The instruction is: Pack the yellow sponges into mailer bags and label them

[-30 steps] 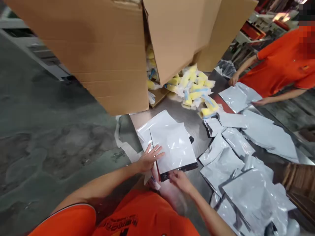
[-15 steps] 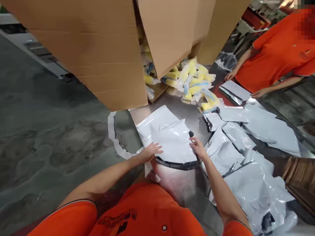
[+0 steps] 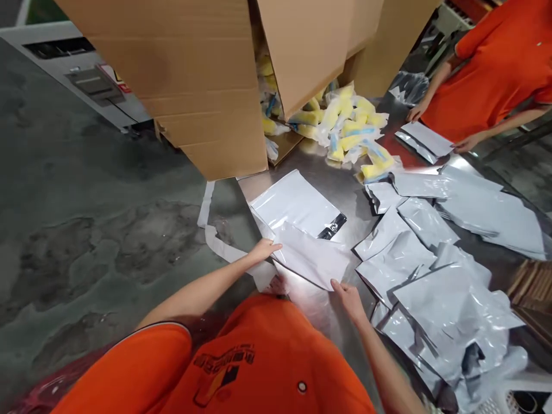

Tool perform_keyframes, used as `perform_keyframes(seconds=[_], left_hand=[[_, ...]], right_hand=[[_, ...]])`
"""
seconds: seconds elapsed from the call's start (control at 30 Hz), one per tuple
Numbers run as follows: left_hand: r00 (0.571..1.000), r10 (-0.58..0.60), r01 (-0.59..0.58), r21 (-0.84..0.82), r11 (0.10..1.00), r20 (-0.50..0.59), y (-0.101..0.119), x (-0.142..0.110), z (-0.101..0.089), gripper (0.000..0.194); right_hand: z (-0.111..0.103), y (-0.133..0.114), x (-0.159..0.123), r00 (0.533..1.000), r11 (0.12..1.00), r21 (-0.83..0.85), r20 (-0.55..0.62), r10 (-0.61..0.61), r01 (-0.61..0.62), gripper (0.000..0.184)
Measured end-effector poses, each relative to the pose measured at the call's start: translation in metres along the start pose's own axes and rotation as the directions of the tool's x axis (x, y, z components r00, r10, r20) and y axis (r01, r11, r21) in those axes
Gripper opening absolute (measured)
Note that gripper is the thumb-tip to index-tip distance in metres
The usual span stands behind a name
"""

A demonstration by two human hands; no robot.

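Observation:
Both my hands hold one white poly mailer bag (image 3: 311, 260) just above a steel table (image 3: 328, 187). My left hand (image 3: 263, 251) pinches its left edge. My right hand (image 3: 348, 296) grips its lower right corner. The bag is folded or tilted toward me. Under it lies a stack of flat white mailers (image 3: 297, 204) with a black strip at one end. A heap of yellow and blue packets in clear wrap (image 3: 351, 133) spills from a big tipped cardboard box (image 3: 207, 86) at the back.
Many loose grey-white mailers (image 3: 431, 270) cover the table's right side. A co-worker in an orange shirt (image 3: 495, 63) stands at the far right with hands on a mailer (image 3: 425, 138). Concrete floor (image 3: 86, 218) lies left of the table. White strips (image 3: 219, 244) hang off the table edge.
The top mailer was lying flat; I have lifted and pulled it toward me off the stack. My right hand went from the bag's right edge down to its near corner.

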State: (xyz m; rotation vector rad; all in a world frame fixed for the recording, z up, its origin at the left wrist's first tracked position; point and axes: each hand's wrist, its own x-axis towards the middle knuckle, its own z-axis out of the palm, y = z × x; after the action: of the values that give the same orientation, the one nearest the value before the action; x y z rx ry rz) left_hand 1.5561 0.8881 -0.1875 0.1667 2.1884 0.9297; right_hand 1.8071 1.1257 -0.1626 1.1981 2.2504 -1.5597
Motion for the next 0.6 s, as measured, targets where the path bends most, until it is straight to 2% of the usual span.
perform_keyframes(seconds=[0.07, 0.13, 0.17, 0.2, 0.23, 0.27, 0.3, 0.33, 0.37, 0.43, 0.5, 0.53, 0.57, 0.6], left_hand=[[0.997, -0.029, 0.033, 0.048, 0.998, -0.077, -0.001, -0.008, 0.005, 0.03], [0.982, -0.027, 0.043, 0.088, 0.995, -0.186, -0.002, -0.021, 0.01, 0.025], [0.966, 0.029, 0.004, 0.128, 0.992, -0.256, -0.002, -0.029, 0.014, 0.03], [0.939, 0.138, -0.077, 0.198, 0.977, -0.315, -0.003, -0.037, 0.019, 0.038], [0.894, 0.291, -0.19, 0.3, 0.935, -0.34, -0.004, -0.045, 0.026, 0.044], [0.832, 0.46, -0.314, 0.418, 0.852, -0.312, -0.005, -0.052, 0.034, 0.048], [0.76, 0.606, -0.425, 0.525, 0.737, -0.235, -0.007, -0.056, 0.044, 0.051], [0.698, 0.703, -0.508, 0.601, 0.617, -0.132, -0.009, -0.059, 0.053, 0.052], [0.664, 0.746, -0.557, 0.641, 0.528, -0.038, -0.012, -0.059, 0.063, 0.054], [0.657, 0.751, -0.579, 0.678, 0.453, 0.06, -0.019, -0.053, 0.077, 0.058], [0.672, 0.736, -0.57, 0.691, 0.445, 0.081, -0.024, -0.045, 0.085, 0.061], [0.674, 0.734, -0.57, 0.692, 0.444, 0.085, -0.026, -0.041, 0.086, 0.061], [0.672, 0.735, -0.574, 0.689, 0.443, 0.087, -0.027, -0.038, 0.086, 0.062], [0.669, 0.738, -0.578, 0.685, 0.443, 0.088, -0.026, -0.037, 0.085, 0.061]], right_hand=[[0.007, 0.003, -0.007, 0.992, 0.992, 0.041, 0.036, 0.117, -0.119, 0.051], [0.013, 0.004, -0.009, 0.985, 0.983, 0.075, 0.046, 0.167, -0.17, 0.049], [0.015, 0.003, -0.009, 0.982, 0.979, 0.074, 0.044, 0.185, -0.188, 0.049], [0.017, 0.002, -0.008, 0.979, 0.978, 0.059, 0.043, 0.2, -0.202, 0.048], [0.019, 0.002, -0.007, 0.977, 0.977, 0.032, 0.044, 0.209, -0.21, 0.047], [0.02, 0.001, -0.006, 0.977, 0.978, -0.007, 0.041, 0.209, -0.209, 0.045], [0.021, 0.001, -0.005, 0.979, 0.978, -0.055, 0.035, 0.201, -0.199, 0.044], [0.02, 0.0, -0.005, 0.982, 0.977, -0.103, 0.03, 0.189, -0.185, 0.044], [0.017, -0.001, -0.005, 0.983, 0.974, -0.146, 0.026, 0.181, -0.175, 0.043], [0.009, -0.007, -0.005, 0.988, 0.958, -0.242, -0.031, 0.151, -0.154, 0.037], [0.002, -0.021, -0.001, 0.987, 0.931, -0.357, -0.16, 0.016, -0.073, 0.029], [0.001, -0.032, 0.003, 0.97, 0.906, -0.424, -0.217, -0.113, 0.011, 0.031], [0.003, -0.045, 0.01, 0.934, 0.862, -0.491, -0.233, -0.27, 0.127, 0.034], [0.009, -0.061, 0.018, 0.883, 0.798, -0.543, -0.198, -0.425, 0.262, 0.036]])
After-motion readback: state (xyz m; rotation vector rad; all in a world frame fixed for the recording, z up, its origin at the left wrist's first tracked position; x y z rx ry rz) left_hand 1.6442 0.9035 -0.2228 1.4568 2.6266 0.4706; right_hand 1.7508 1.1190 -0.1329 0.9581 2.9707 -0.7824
